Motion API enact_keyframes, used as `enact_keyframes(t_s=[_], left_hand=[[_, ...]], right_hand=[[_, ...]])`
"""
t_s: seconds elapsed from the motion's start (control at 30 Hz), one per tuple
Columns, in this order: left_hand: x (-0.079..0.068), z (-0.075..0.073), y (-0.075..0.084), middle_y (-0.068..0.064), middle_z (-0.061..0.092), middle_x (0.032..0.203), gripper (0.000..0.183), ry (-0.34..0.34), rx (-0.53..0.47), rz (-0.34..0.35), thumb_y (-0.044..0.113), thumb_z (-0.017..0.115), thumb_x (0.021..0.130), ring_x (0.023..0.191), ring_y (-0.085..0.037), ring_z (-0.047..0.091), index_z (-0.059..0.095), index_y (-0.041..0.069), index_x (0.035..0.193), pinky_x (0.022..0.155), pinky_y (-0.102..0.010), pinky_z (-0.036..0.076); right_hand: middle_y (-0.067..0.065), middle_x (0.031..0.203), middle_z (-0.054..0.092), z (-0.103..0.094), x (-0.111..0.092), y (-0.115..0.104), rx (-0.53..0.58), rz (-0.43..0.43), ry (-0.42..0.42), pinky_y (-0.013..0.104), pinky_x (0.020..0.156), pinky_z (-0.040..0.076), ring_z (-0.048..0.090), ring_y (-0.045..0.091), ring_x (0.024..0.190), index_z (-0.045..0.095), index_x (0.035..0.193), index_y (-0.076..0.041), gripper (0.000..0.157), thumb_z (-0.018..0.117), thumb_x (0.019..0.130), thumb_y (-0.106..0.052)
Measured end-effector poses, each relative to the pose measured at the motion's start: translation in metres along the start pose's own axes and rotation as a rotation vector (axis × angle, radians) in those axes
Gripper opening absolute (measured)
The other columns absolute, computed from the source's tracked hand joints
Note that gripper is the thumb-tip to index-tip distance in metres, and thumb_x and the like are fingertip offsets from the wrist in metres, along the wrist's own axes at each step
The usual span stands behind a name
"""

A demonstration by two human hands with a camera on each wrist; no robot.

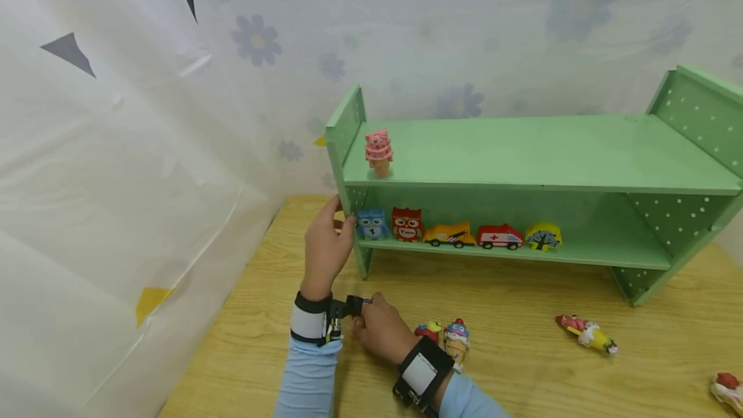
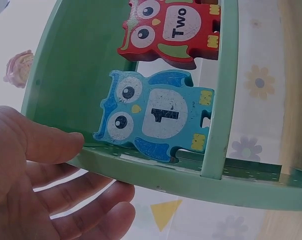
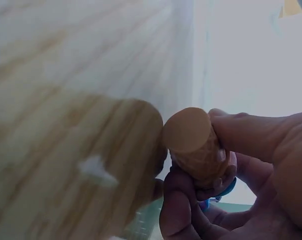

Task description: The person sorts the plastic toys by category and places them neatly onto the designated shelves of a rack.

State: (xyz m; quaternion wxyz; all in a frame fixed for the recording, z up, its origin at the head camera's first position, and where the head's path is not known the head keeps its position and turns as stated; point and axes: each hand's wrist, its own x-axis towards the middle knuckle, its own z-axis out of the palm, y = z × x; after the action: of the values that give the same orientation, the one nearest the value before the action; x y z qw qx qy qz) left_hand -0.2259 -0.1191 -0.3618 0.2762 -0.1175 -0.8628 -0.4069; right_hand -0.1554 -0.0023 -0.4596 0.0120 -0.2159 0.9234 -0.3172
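My left hand holds the left side panel of a green shelf, thumb at its front edge and fingers around the outside. The left wrist view shows the thumb beside a blue owl block marked 1. A red owl block stands beside it on the lower shelf. Low over the table, my right hand grips an ice-cream cone toy between thumb and fingers. Its flat tan base faces the right wrist camera; the toy's top is mostly hidden by the fingers.
An ice-cream figure stands on the top shelf. The lower shelf also holds an orange tow truck, a red ambulance and a yellow tree block. More ice-cream toys lie on the wooden table.
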Motion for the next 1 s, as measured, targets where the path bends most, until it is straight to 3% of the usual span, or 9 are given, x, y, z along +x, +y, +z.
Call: enact_keyframes(t_s=[0.43,0.67,1.0], left_hand=[[0.0,-0.001,0.001,-0.01,0.066,0.118,0.036,0.001,0.002,-0.003,0.015,0.06,0.093,0.08,-0.024,0.067,0.057,0.015,0.128,0.062,-0.04,0.057],[0.001,0.0,0.001,-0.009,0.066,0.118,0.035,-0.007,0.014,-0.005,0.016,0.059,0.094,0.081,-0.024,0.067,0.057,0.015,0.129,0.061,-0.04,0.057],[0.001,0.001,0.0,-0.011,0.067,0.117,0.036,0.012,0.019,0.016,0.014,0.06,0.092,0.078,-0.025,0.067,0.057,0.013,0.128,0.062,-0.04,0.057]], right_hand=[[0.01,0.087,0.047,-0.001,-0.004,0.014,0.086,-0.057,0.014,0.025,0.052,0.039,0.046,0.015,0.061,0.064,0.084,-0.009,0.013,0.054,0.092,-0.009],[0.013,0.103,0.056,-0.022,-0.009,0.031,0.112,-0.088,0.102,0.035,0.065,0.049,0.055,0.02,0.081,0.067,0.106,-0.011,0.018,0.054,0.094,-0.009],[0.006,0.106,0.052,-0.054,-0.026,0.037,0.213,-0.014,0.121,0.03,0.067,0.047,0.051,0.012,0.078,0.065,0.113,-0.018,0.021,0.056,0.095,-0.015]])
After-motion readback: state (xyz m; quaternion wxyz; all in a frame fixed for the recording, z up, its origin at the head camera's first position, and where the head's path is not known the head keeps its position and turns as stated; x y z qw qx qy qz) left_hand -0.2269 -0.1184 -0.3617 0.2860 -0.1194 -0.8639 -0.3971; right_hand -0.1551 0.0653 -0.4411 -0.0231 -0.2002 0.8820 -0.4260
